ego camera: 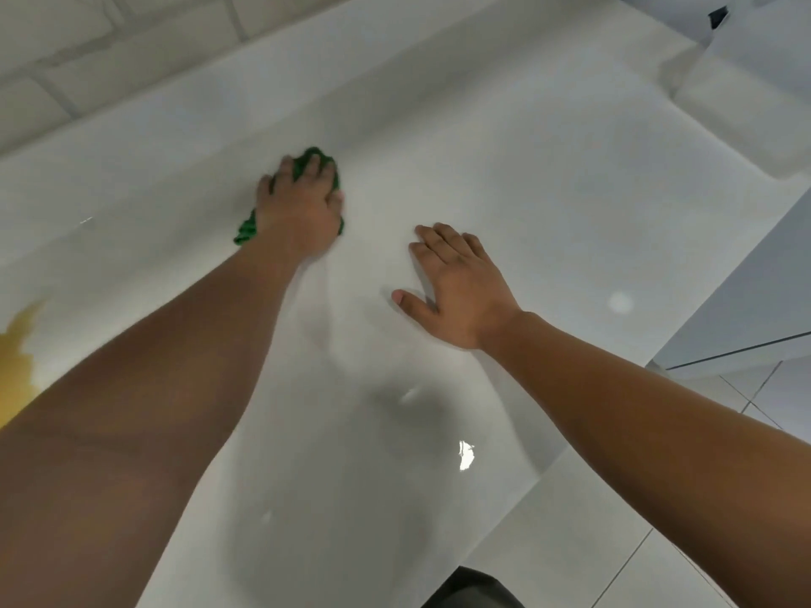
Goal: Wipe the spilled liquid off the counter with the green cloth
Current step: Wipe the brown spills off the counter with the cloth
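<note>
Across most of the view a glossy white counter (548, 190) runs from the white tiled wall (87, 59) at upper left down to its front edge at lower right, where pale floor tiles (592, 541) show below. A pale cabinet front (746, 291) stands past the counter's right edge. Two bare forearms reach in from the bottom corners over the counter.

At the far left edge of the frame, partly hidden behind the left forearm, a pool of yellow-brown liquid (17, 357) lies on the counter, well apart from both hands. Faint wet streaks and smears glint on the surface between the two arms.

The right hand (456, 287) lies palm down on the bare counter, its fingers (439, 239) straight and slightly spread, the thumb out to the side, holding nothing.

The left hand (303, 212) is farther out, towards the wall, and presses down on the green cloth (246, 228). The cloth is bunched under the palm. Its fingers (313, 168) curl over the wad and grasp it. Green shows between and just beyond the fingertips, along the thumb side, and as a crumpled tail sticking out beside the wrist on the little-finger side. The cloth touches the counter and lies near the right hand's fingertips, without touching them.
</note>
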The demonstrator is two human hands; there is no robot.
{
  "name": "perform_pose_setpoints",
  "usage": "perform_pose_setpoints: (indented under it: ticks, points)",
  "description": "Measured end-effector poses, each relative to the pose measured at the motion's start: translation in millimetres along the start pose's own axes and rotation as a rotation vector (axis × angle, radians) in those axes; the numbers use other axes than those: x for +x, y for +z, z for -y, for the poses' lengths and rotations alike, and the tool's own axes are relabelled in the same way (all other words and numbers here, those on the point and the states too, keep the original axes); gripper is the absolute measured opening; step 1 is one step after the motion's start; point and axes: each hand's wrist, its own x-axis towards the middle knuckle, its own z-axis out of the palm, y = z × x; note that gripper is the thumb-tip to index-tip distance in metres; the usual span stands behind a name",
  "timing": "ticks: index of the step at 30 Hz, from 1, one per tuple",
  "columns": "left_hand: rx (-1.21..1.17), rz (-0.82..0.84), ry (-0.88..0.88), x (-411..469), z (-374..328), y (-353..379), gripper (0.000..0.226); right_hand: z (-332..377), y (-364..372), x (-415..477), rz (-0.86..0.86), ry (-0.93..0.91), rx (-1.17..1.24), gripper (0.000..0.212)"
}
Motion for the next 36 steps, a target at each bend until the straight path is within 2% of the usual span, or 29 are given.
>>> perform_pose_setpoints:
  ticks: [3, 7, 10, 13, 15, 17, 19, 23, 26, 29, 34, 36]
  points:
    - [0.007, -0.017, 0.188, -38, -34, 4, 0.056, -9, -2, 3, -0.002, 0.003, -0.008, 0.086]
    - [0.005, -0.046, 0.231, -104, -29, 18, 0.054, -16, -2, 1, 0.027, -0.029, -0.032, 0.087]
    - [0.011, -0.051, 0.111, -113, 12, 22, 0.056, -15, -2, 2, 0.041, -0.027, -0.037, 0.088]
    - [-0.009, -0.043, -0.133, -78, 49, 18, 0.055, -12, -3, 3, 0.055, -0.014, -0.034, 0.090]
    - [-0.037, 0.000, -0.261, -53, 55, 12, 0.056, -10, -4, 4, 0.060, -0.002, -0.033, 0.089]
    - [-0.049, 0.013, -0.283, -41, 44, 9, 0.057, -8, -5, 6, 0.047, 0.008, -0.041, 0.086]
    - [-0.026, -0.008, -0.170, -43, 28, 9, 0.057, -3, -7, 10, 0.018, 0.029, -0.075, 0.083]
    - [-0.026, -0.011, 0.179, -92, 15, 14, 0.058, 18, -12, 22, -0.033, 0.063, -0.105, 0.078]
    - [-0.035, -0.042, 0.279, -146, 33, 24, 0.054, 37, -11, 26, -0.048, 0.021, -0.095, 0.076]
    - [-0.010, -0.035, 0.208, -183, 73, 31, 0.052, 67, -5, 27, -0.004, -0.067, -0.066, 0.076]
    - [-0.039, -0.096, -0.104, -222, 151, 35, 0.056, 153, 11, 23, 0.068, -0.199, 0.009, 0.082]
    - [-0.047, -0.118, -0.082, -245, 157, 38, 0.054, 186, 17, 20, 0.082, -0.235, 0.015, 0.083]
